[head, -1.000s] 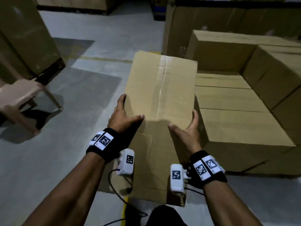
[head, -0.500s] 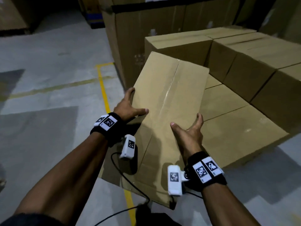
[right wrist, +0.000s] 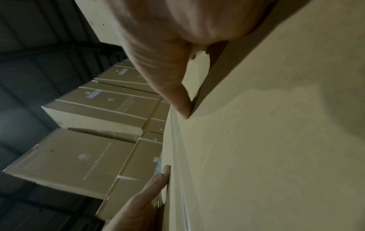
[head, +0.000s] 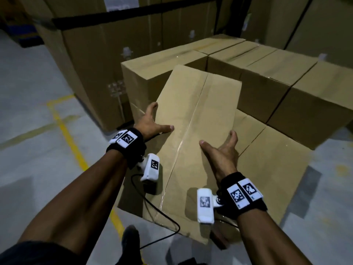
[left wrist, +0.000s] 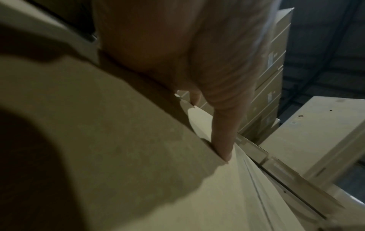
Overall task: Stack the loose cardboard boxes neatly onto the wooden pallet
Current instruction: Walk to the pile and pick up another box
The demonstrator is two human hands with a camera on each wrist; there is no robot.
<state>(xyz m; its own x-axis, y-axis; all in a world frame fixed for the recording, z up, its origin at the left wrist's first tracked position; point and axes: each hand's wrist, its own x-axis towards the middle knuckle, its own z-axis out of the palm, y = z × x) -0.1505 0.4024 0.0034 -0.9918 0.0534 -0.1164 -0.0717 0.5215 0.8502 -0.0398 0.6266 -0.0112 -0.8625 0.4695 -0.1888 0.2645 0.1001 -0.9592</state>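
I carry a long taped cardboard box (head: 194, 104), tilted with its far end up. My left hand (head: 152, 123) grips its left edge, thumb flat on the top face and fingers down the side. On the opposite edge my right hand (head: 223, 150) holds it the same way. The box's far end reaches over the low layer of stacked boxes (head: 267, 169), close to the taller row (head: 286, 77). No pallet shows under the stack. In the left wrist view my thumb (left wrist: 223, 140) lies on the box (left wrist: 138, 156); the right wrist view shows the box (right wrist: 276, 140) too.
Tall strapped stacks of cartons (head: 114, 44) stand behind and to the left. A yellow floor line (head: 70, 140) runs along the grey concrete on the left. A black cable (head: 162, 213) hangs under my wrists, and my foot (head: 129, 240) is just below the box.
I have turned right and stepped toward the stack with the box in both hands. The plastic chair has left the view. The box's far end now lies over the low layer.
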